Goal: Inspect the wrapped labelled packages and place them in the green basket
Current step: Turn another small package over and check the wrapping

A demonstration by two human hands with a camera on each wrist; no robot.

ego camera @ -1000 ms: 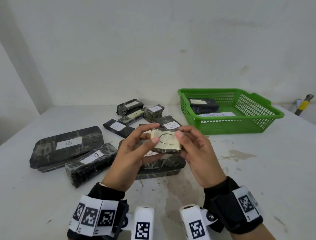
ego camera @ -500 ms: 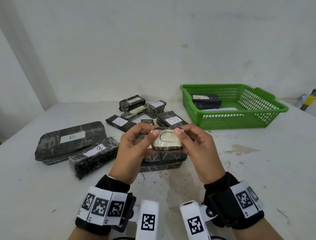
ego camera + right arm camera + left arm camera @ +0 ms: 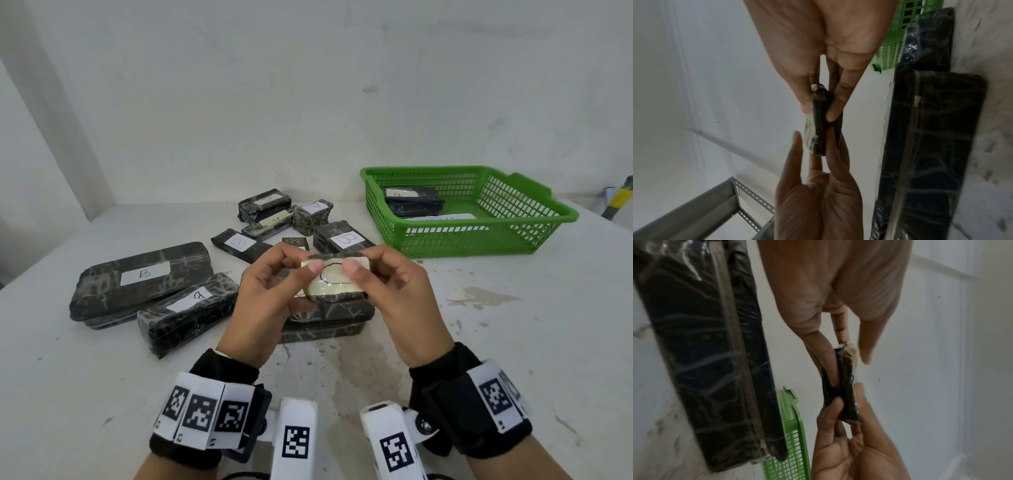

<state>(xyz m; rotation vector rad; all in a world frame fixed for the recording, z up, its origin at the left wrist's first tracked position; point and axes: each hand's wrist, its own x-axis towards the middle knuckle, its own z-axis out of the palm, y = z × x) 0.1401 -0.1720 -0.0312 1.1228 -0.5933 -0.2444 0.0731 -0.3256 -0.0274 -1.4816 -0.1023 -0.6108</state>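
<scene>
I hold a small black-wrapped package (image 3: pixel 334 284) with a cream label marked C above the table, its label facing me. My left hand (image 3: pixel 305 263) pinches its left end, thumb on the label. My right hand (image 3: pixel 359 263) pinches the right end the same way. The left wrist view shows the package (image 3: pixel 847 386) edge-on between my left hand (image 3: pixel 846 353) and the right hand (image 3: pixel 849 443). It is also edge-on (image 3: pixel 818 133) in the right wrist view. The green basket (image 3: pixel 513 240) stands at the back right and holds one wrapped package (image 3: pixel 411 202).
Several wrapped labelled packages lie on the white table: a large one marked B (image 3: pixel 140 277), another beside it (image 3: pixel 188 308), one under my hands (image 3: pixel 325 322), and a cluster at the back (image 3: pixel 263 205). A yellow-handled tool (image 3: pixel 616 202) lies at the right edge. A wall is close behind.
Both hands keep hold of the C package at about the same spot and have tipped it slightly; both thumbs have slid to the label's upper edge.
</scene>
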